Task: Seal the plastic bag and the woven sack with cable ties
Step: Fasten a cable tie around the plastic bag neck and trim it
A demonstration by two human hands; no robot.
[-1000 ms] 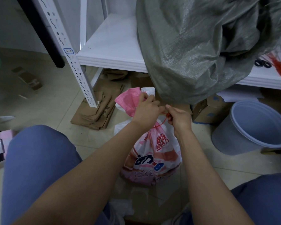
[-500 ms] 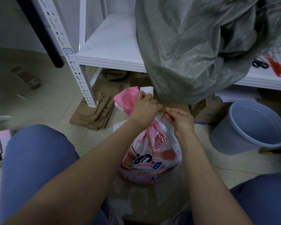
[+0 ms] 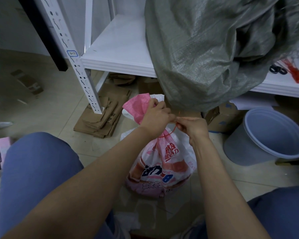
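A pink and white printed plastic bag (image 3: 162, 169) stands on the floor between my knees. Its gathered top (image 3: 138, 106) sticks up past my left hand (image 3: 155, 116), which grips the neck. A thin red cable tie (image 3: 170, 132) loops around the neck. My right hand (image 3: 192, 126) pinches the tie's end just right of my left hand, fingertips almost touching. A big grey-green woven sack (image 3: 205, 49) slumps on the white shelf (image 3: 117, 49) above, its mouth open at the upper right. More red cable ties (image 3: 296, 71) lie on the shelf at the far right.
A pale grey bucket (image 3: 266, 137) stands on the floor at the right. Flattened cardboard (image 3: 102, 118) lies beside the white shelf post (image 3: 81, 73). Cardboard boxes (image 3: 219, 116) sit under the shelf. Black rings (image 3: 277, 69) lie near the ties. My blue-trousered knees flank the bag.
My right hand has shifted slightly while keeping hold of the red tie's end. The loop sits around the bag's neck as before; my left hand keeps its grip.
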